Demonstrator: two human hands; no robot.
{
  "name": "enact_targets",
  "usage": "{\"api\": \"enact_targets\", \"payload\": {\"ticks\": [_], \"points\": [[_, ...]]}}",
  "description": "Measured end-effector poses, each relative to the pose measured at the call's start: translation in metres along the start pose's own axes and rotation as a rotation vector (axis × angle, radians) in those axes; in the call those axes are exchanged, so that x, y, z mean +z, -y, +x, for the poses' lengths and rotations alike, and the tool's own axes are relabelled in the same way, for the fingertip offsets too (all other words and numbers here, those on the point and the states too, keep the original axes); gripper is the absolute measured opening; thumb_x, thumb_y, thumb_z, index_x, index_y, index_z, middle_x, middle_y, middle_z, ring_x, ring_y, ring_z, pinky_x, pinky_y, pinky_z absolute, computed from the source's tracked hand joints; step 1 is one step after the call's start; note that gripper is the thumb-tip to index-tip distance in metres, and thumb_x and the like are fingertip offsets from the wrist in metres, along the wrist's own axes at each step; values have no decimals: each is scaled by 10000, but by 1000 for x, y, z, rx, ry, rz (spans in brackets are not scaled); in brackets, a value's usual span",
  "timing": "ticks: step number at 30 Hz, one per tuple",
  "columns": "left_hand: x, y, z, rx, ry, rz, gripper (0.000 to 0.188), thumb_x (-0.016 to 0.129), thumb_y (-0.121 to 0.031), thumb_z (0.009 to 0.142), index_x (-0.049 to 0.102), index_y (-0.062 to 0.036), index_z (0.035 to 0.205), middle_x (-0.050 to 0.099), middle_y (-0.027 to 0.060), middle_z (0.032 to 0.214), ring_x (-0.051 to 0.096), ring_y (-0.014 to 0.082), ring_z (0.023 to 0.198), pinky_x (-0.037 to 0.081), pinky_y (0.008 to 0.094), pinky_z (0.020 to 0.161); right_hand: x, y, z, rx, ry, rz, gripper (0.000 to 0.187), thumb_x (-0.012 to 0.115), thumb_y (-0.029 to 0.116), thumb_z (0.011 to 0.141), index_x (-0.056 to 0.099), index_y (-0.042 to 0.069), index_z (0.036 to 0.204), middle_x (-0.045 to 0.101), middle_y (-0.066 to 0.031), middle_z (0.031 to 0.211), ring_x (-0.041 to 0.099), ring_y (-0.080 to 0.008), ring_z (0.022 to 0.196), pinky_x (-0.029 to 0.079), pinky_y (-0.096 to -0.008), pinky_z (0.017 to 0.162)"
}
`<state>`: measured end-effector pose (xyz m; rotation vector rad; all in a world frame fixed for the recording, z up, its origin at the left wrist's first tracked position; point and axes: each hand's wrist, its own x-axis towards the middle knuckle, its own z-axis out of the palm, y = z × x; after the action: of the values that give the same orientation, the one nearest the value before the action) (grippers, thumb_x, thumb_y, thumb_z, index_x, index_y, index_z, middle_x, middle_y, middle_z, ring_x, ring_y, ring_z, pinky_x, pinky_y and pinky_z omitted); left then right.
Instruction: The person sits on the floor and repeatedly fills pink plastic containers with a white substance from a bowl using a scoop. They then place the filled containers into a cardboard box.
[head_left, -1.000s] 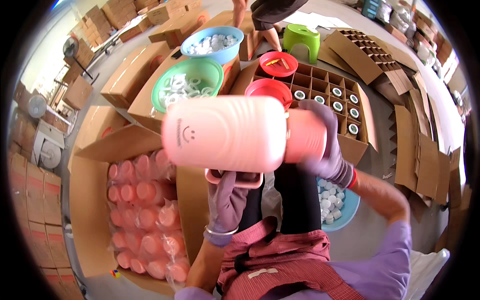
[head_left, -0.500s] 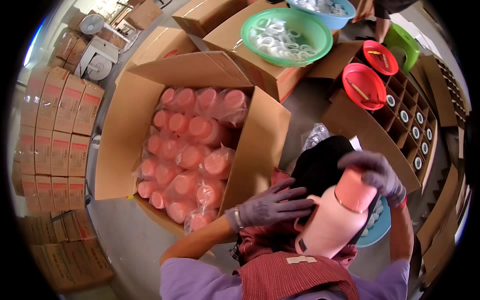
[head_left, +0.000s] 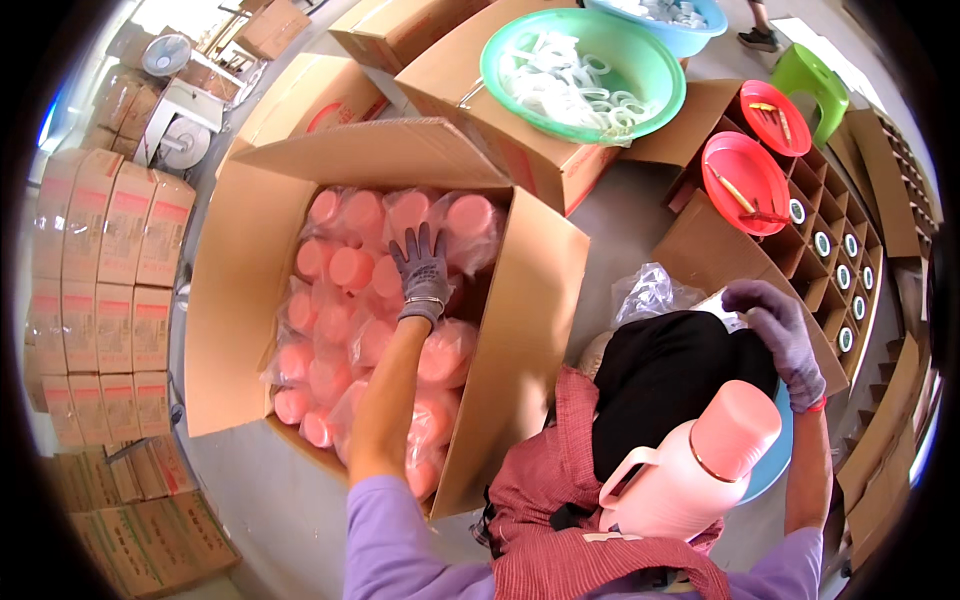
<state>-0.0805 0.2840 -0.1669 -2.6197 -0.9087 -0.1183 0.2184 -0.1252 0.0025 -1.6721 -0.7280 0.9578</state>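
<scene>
A pink thermos flask [head_left: 665, 485] with a handle and a darker pink cup lid [head_left: 737, 430] leans tilted on my lap, with neither hand on it. My left hand [head_left: 424, 272], in a grey glove, reaches into an open cardboard box [head_left: 530, 330] with its fingers spread over plastic-wrapped pink flasks [head_left: 350, 268]. My right hand [head_left: 782, 330], gloved too, is raised beside my black-clad knee, above the flask. Its fingers are loosely bent and I see nothing held in them. A white item [head_left: 722, 308] lies close to its fingertips, partly hidden by the knee.
Ahead, a green basin [head_left: 650, 120] of white rings stands on a box, with a blue basin [head_left: 705, 40] behind. Two red dishes [head_left: 750, 165] with brush-like tools sit by a divided carton [head_left: 800, 255]. A green stool [head_left: 815, 85] is farther back. Stacked cartons [head_left: 120, 260] line the left.
My left hand has left the flask and moved left and forward over the box. My right hand has come off the lid. The flask now rests lower on my lap, untouched.
</scene>
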Motion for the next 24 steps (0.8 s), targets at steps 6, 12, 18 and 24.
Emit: {"api": "enact_targets", "payload": {"ticks": [6, 12, 18, 24], "points": [[-93, -19, 51, -265, 440, -1056, 302, 627, -215, 865, 701, -50, 1107, 689, 112, 1098, 637, 246, 1059, 474, 404, 933, -7, 13, 4, -10, 88, -269, 342, 622, 79, 824, 642, -27, 1148, 672, -113, 1042, 635, -198, 996, 480, -322, 932], [-205, -50, 100, 380, -149, -1563, 428, 637, -43, 904, 498, 56, 1296, 630, 128, 1208, 649, 213, 1040, 515, 335, 926, 34, 24, 48, -696, 42, -641, 695, 801, 299, 740, 530, 38, 1324, 524, -158, 1314, 514, -353, 1222, 416, -429, 1028], [-243, -137, 173, 161, 242, -2524, 496, 574, -397, 966, 526, -6, 1267, 637, 141, 1159, 625, 294, 1103, 492, 448, 1013, 57, 18, 71, -548, -258, -504, 483, 770, 228, 758, 579, 34, 1157, 586, -183, 1140, 596, -359, 1060, 471, -440, 902], [-270, -230, 74, 432, -231, -1611, 833, 737, -237, 859, 273, 52, 1488, 367, 199, 1489, 403, 312, 1359, 333, 400, 1137, 3, 0, 57, -177, -563, -23, 370, 742, 302, 869, 632, -43, 790, 503, -63, 613, 449, -83, 630, 430, -350, 545]]}}
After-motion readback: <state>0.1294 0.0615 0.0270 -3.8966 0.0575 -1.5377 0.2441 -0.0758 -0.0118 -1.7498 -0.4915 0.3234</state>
